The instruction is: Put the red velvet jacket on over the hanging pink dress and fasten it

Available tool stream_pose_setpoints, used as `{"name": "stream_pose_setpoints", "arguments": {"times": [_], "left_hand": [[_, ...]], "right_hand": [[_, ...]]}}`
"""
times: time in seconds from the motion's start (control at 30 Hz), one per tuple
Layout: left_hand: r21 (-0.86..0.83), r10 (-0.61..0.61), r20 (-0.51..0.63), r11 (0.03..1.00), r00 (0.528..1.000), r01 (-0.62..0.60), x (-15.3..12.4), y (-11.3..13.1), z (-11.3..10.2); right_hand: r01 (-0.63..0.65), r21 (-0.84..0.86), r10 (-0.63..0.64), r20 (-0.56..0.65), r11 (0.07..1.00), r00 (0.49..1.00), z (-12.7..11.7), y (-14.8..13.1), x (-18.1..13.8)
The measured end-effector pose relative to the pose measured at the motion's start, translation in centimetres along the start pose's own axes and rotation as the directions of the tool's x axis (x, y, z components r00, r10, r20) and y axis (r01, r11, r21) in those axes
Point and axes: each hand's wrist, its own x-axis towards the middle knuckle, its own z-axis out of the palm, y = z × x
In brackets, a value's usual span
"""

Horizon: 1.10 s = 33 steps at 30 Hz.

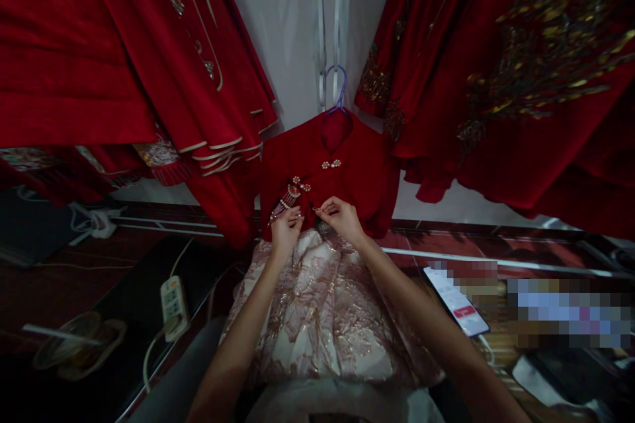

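Observation:
A short red jacket (367,188) hangs in front of me on a purple hanger (342,89), with pearl-like flower fasteners (331,164) at its upper front. A beaded tassel ornament (292,194) dangles from a second fastener lower on the left. My left hand (286,230) is closed at the jacket's lower front, just under the tassel, its fingers seemingly pinching the fabric. Thumb and forefinger of my right hand (342,218) pinch a small shiny piece at the jacket's front opening, too small to name. Below both hands, a pale pink-and-gold brocade skirt (317,304) spreads over my lap.
Red embroidered garments hang on the left (149,79) and right (496,79). A power strip (174,307) and a plastic cup with a straw (69,340) are at lower left. On the right, a lit phone (456,301) with a cable lies on a wooden surface.

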Motion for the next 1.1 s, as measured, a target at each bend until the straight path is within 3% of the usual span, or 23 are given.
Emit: {"name": "stream_pose_setpoints", "arguments": {"times": [0.17,0.3,0.57,0.7,0.93,1.1], "left_hand": [[-0.003,0.033,-0.089,0.999,0.995,-0.033,-0.7,-0.8,-0.1],[-0.107,-0.031,-0.085,0.994,0.996,0.022,-0.1,-0.8,0.1],[-0.358,-0.174,0.093,0.913,0.98,0.196,0.5,-1.2,-0.1],[-0.388,-0.189,0.097,0.897,0.977,0.212,0.5,-1.0,-0.3],[-0.306,-0.146,0.062,0.939,0.987,0.158,0.5,-0.9,-0.4],[-0.118,-0.059,0.086,0.991,0.995,0.069,1.0,-1.3,-0.7]], "right_hand": [[0.018,0.038,-0.022,0.118,0.999,0.993,-0.8,-1.5,-0.6],[0.079,-0.02,-0.074,0.191,0.997,0.979,-0.1,-2.4,-0.9],[0.109,-0.103,-0.094,0.144,0.989,0.985,2.1,-1.3,0.5],[0.118,-0.148,-0.095,0.154,0.982,0.983,2.1,-1.1,0.6],[0.138,-0.237,-0.111,0.126,0.962,0.986,2.6,-1.1,0.6],[0.138,-0.233,-0.121,0.084,0.963,0.989,3.3,-0.4,0.7]]}}
